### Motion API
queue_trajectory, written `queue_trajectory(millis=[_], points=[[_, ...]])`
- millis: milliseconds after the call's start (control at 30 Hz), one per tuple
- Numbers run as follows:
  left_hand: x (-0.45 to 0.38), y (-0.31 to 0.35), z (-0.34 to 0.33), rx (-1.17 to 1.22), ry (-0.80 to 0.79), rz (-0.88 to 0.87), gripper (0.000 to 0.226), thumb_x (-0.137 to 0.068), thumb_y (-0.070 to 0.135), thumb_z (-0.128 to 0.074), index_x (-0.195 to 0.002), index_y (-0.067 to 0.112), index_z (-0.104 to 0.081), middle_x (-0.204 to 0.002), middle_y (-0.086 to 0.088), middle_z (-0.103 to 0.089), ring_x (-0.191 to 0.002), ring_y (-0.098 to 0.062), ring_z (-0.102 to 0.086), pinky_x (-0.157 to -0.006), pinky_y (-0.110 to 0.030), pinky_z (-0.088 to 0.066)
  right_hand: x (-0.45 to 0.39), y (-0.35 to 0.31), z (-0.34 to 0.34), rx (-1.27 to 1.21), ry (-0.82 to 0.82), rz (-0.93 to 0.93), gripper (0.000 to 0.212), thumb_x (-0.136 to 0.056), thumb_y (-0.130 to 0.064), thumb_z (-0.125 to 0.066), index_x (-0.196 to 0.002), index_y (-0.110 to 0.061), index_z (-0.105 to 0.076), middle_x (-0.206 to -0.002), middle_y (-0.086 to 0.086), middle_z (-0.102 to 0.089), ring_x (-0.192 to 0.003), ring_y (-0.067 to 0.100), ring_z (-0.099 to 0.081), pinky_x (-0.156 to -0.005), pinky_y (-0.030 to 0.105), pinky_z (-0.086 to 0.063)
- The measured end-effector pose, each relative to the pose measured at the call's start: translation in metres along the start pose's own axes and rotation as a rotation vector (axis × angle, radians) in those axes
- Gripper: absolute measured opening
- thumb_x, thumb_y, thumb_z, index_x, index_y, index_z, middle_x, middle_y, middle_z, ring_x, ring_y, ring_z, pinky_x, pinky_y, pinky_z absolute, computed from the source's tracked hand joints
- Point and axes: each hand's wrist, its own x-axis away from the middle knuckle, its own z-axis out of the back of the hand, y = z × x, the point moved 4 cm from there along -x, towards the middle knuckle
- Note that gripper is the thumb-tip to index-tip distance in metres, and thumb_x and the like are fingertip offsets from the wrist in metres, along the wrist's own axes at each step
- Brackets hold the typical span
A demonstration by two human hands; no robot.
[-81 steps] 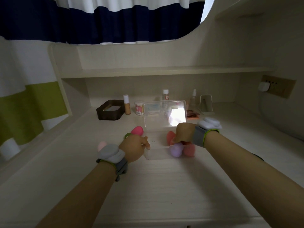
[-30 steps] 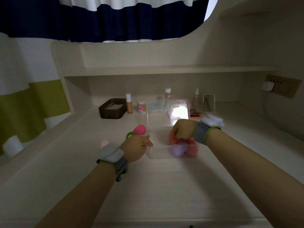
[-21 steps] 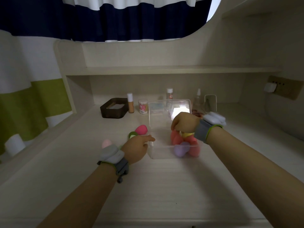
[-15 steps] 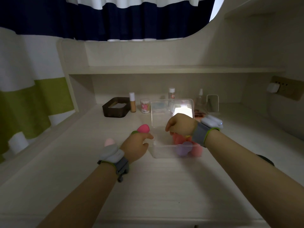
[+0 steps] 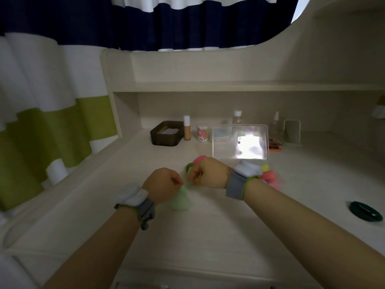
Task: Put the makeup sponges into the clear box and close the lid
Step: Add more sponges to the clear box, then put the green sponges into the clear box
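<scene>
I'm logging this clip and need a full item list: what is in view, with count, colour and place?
clear box: 1, transparent, desk centre, lid upright
sponges in box: several, pink and yellow, behind right wrist
pink sponge: 1, behind right hand
green sponge: 1, pale green, blurred, under left hand
dark tray: 1, brown, back left
foundation bottle: 1, tan, white cap
cotton swab jar: 1, pinkish
clear bottles: 2, back
mirror: 1, back right
dark disc: 1, right edge
left hand: curled, grip unclear
right hand: curled, grip unclear
</scene>
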Motion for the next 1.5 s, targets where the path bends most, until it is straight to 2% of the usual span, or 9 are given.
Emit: queue_trajectory(millis=[233, 367, 500, 633, 700, 867, 1133, 1300, 1500], points=[[0.010, -0.005, 0.000, -0.105, -0.171, -0.069, 0.031, -0.077, 0.019, -0.068, -0.108, 0.014, -0.069, -0.115, -0.010, -0.062, -0.104, -0.024, -0.058, -0.088, -0.030, -0.046, -0.005, -0.004, -0.033, 0.018, -0.111, -0.016, 0.032, -0.081, -0.010, -0.065, -0.113, -0.006, -0.069, -0.116, 0.016, -0.067, -0.107, 0.030, -0.063, -0.091, 0.030, -0.049], [0.013, -0.003, 0.001, -0.128, -0.201, -0.103, 0.033, -0.076, 0.021, -0.070, -0.108, 0.013, -0.069, -0.111, -0.015, -0.064, -0.102, -0.027, -0.060, -0.088, -0.033, -0.048, -0.005, -0.002, -0.039, -0.009, -0.129, -0.017, 0.032, -0.082, -0.011, -0.065, -0.113, -0.006, -0.068, -0.115, 0.016, -0.069, -0.107, 0.029, -0.063, -0.080, 0.022, -0.043], [0.012, -0.001, 0.000, -0.155, -0.197, -0.133, 0.033, -0.077, 0.025, -0.070, -0.106, 0.009, -0.070, -0.114, -0.013, -0.063, -0.105, -0.025, -0.058, -0.088, -0.029, -0.046, -0.003, 0.002, -0.035, -0.030, -0.106, -0.018, 0.031, -0.083, -0.015, -0.066, -0.112, -0.007, -0.069, -0.117, 0.016, -0.067, -0.107, 0.028, -0.063, -0.088, 0.026, -0.048], [0.006, 0.002, 0.000, -0.125, -0.130, -0.161, 0.031, -0.077, 0.025, -0.071, -0.103, 0.008, -0.069, -0.105, -0.007, -0.055, -0.094, -0.019, -0.055, -0.081, -0.025, -0.042, 0.001, 0.007, -0.025, -0.082, -0.097, -0.018, 0.026, -0.087, -0.019, -0.061, -0.105, -0.004, -0.071, -0.086, 0.011, -0.069, -0.058, 0.000, -0.059, -0.056, 0.004, -0.043], [0.001, 0.004, 0.001, -0.046, -0.059, -0.156, 0.030, -0.076, 0.025, -0.072, -0.100, 0.008, -0.068, -0.095, 0.001, -0.047, -0.075, -0.008, -0.048, -0.070, -0.017, -0.037, 0.003, 0.012, -0.019, -0.144, -0.079, -0.045, 0.028, -0.089, -0.022, -0.058, -0.104, -0.002, -0.070, -0.074, 0.005, -0.063, -0.047, -0.002, -0.054, -0.050, 0.005, -0.042], [-0.007, 0.017, -0.002, 0.185, 0.114, -0.116, 0.025, -0.079, 0.019, -0.069, -0.100, 0.005, -0.066, -0.085, 0.001, -0.048, -0.061, 0.001, -0.043, -0.054, -0.002, -0.038, 0.012, 0.022, 0.001, -0.399, -0.052, -0.133, 0.031, -0.094, -0.019, -0.053, -0.114, 0.003, -0.061, -0.091, 0.012, -0.060, -0.059, 0.011, -0.056, -0.055, 0.021, -0.048], [-0.017, 0.050, -0.022, 0.405, 0.151, -0.076, 0.039, -0.077, 0.016, -0.072, -0.113, 0.004, -0.063, -0.096, -0.009, -0.057, -0.074, -0.011, -0.052, -0.061, -0.008, -0.040, 0.023, 0.054, 0.034, -0.626, 0.102, -0.230, 0.014, -0.084, 0.000, -0.062, -0.092, -0.011, -0.059, -0.073, 0.003, -0.058, -0.057, 0.013, -0.055, -0.047, 0.014, -0.048], [-0.019, 0.056, -0.039, 0.395, 0.067, -0.110, 0.034, -0.077, 0.013, -0.072, -0.110, 0.007, -0.067, -0.101, -0.007, -0.060, -0.085, -0.014, -0.052, -0.064, -0.012, -0.038, 0.025, 0.090, 0.061, -0.561, 0.325, -0.298, 0.022, -0.078, 0.007, -0.066, -0.088, -0.011, -0.062, -0.066, 0.002, -0.052, -0.053, 0.014, -0.049, -0.048, 0.017, -0.045], [-0.018, 0.057, -0.047, 0.324, 0.038, -0.171, 0.021, -0.079, 0.004, -0.068, -0.099, 0.000, -0.072, -0.116, -0.016, -0.064, -0.091, -0.010, -0.047, -0.065, 0.013, -0.029, 0.015, 0.115, 0.064, -0.260, 0.307, -0.359, 0.031, -0.076, 0.002, -0.064, -0.105, -0.005, -0.070, -0.063, -0.006, -0.052, -0.062, 0.015, -0.052, -0.062, 0.022, -0.045]])
